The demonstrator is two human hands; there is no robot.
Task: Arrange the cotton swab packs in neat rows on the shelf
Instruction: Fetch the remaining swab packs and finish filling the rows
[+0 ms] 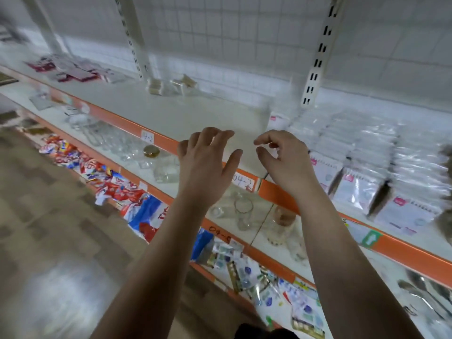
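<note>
Cotton swab packs [362, 172] at three o'clock of both raised hands, on the top shelf [215, 113], behind its orange front rail [411, 253].

Nearest the camera, two bare forearms reaching up from six o'clock.

Left hand [208, 160] released, fingers spread and slightly bent, grasping nothing, hovering over the rail.

Right hand [281, 162] just beside it at three o'clock, fingers loosely curled, thumb and forefinger close together, seemingly with nothing between them.

Beyond the fingertips at twelve o'clock, a bare stretch of shelf board.

Packs beginning just past the right hand: clear bags with white and pink header cards, standing on edge in several files. Front cards at the rail, long axis of each file running from about five o'clock back toward eleven o'clock, to the wall.

Right hand plainly the nearer. Left hand cut off from the packs by the right.

Looks like a moment with both hands free above the gap, so the next reach probably goes sideways to three o'clock rather than forward, with the right hand leading.

Farther back at eleven o'clock, small boxes [156, 85] beside a slotted upright [133, 45].

At ten o'clock, far along the shelf, pink-and-white packets [71, 69], too blurred to identify.

Behind everything, a wire mesh back panel [220, 33].
</note>
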